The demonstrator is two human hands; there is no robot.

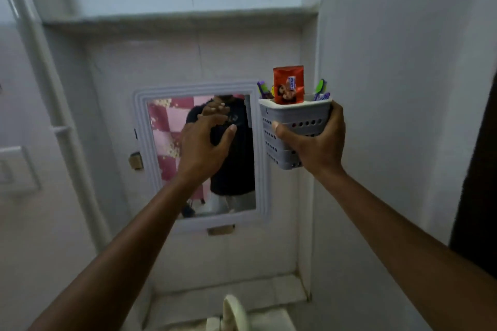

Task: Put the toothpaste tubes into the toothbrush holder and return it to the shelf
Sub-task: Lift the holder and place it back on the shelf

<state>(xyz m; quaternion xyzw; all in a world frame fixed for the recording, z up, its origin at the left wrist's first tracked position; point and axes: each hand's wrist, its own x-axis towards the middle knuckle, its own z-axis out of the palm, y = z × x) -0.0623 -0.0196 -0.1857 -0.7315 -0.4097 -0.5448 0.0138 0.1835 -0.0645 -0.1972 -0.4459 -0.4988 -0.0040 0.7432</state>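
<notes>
The right hand (309,140) grips a grey perforated plastic toothbrush holder (293,126), raised beside a wall mirror (199,156). The left hand (204,142) hovers wide, empty. One-handed lifting could tip its red toothpaste tube (288,84) out.

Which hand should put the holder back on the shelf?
Right. The right hand already grips the toothbrush holder, raised below the shelf ledge. The left hand is open and empty before the mirror.

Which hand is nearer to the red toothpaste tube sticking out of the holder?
Right. The right hand grips the toothbrush holder just below the red toothpaste tube. The left hand is open, off to the tube's left, in front of the mirror.
</notes>
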